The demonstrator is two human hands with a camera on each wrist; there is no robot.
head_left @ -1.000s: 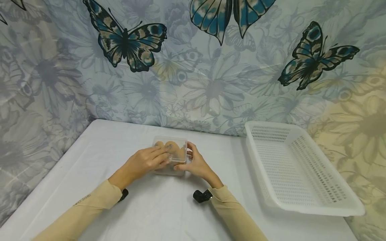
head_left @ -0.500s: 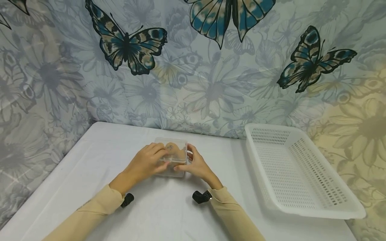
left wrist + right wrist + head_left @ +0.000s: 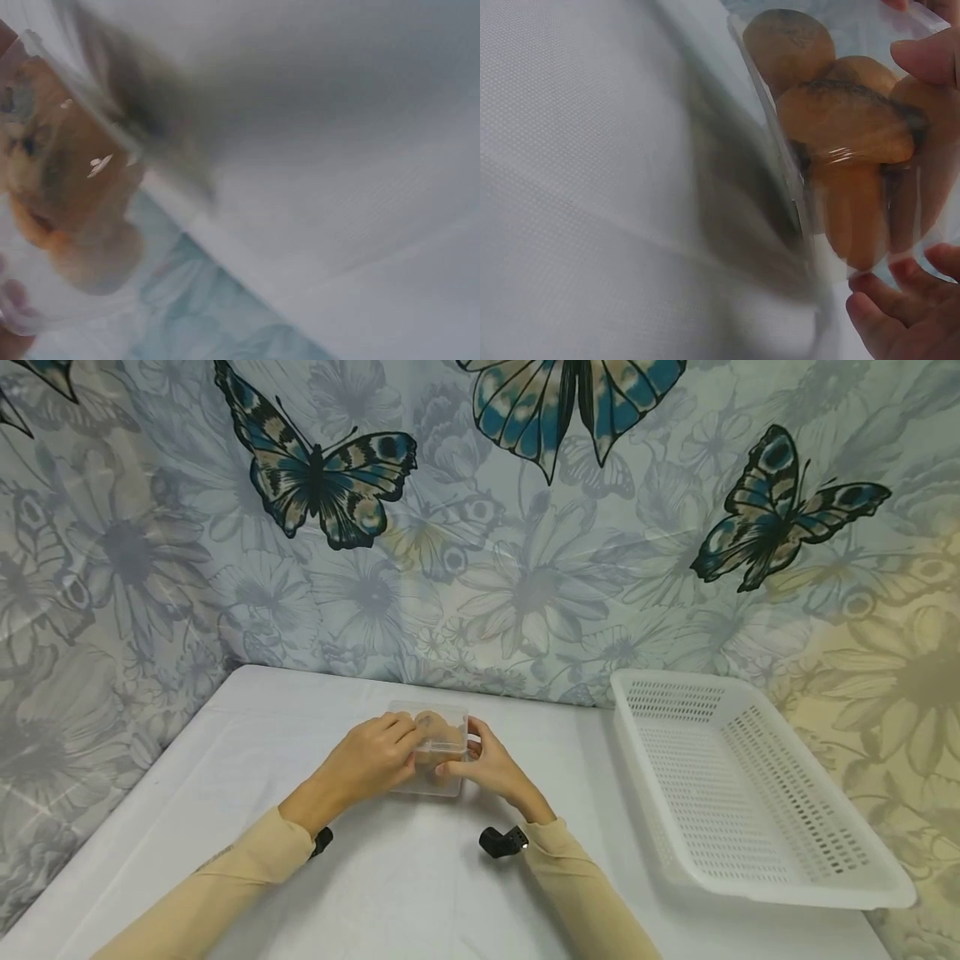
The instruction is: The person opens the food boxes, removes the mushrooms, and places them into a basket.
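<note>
A clear plastic box [image 3: 423, 789] with a lid stands on the white-covered table, holding several brownish mushrooms [image 3: 847, 124]. Caps and stems show through its wall in the right wrist view. My left hand [image 3: 369, 758] grips the box's left side, its fingers bent over the lid's top and its thumb mostly hidden. On the right side, my right hand [image 3: 495, 775] holds the box with its thumb across the front and its fingers behind the corner. The left wrist view shows the mushrooms [image 3: 71, 157] close up, slightly blurred.
A large white perforated plastic basket [image 3: 738, 785] stands at the table's right side. Behind the table [image 3: 300, 693] hangs a cloth printed with flowers and butterflies [image 3: 333, 489]. A black wrist camera [image 3: 502, 842] sits by the right cuff.
My left hand has shifted its hold: its fingers lifted and spread, then settled slightly farther back on the lid. My right hand keeps its place at the box's right side.
</note>
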